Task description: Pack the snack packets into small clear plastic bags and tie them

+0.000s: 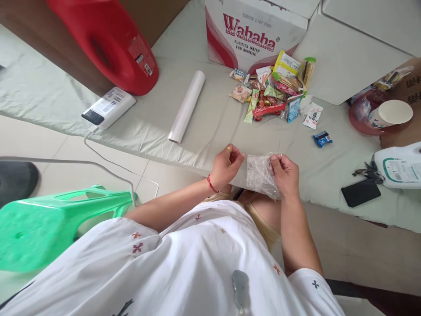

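A crinkled clear plastic bag (pixel 261 173) hangs in front of my lap at the near edge of the covered surface. Its upper right corner is pinched between the thumb and fingers of my right hand (pixel 284 172). On the other side, my left hand (pixel 227 164) has its fingers curled in and closed, the thumb tip beside the bag's left edge. Whether a thin bit of plastic lies in that pinch is not visible. Beyond the hands is a pile of wrapped snacks (pixel 268 100), with a small blue packet (pixel 322 139) lying apart to the right.
A white roll (pixel 187 107) lies left of the snacks. Behind stands a Wahaha box (pixel 253 37). On the left are a red jug (pixel 131 57), a white power bank (pixel 112 107) with a cable, and a green stool (pixel 42 228). A paper cup (pixel 393 115) and black phone (pixel 361 192) are right.
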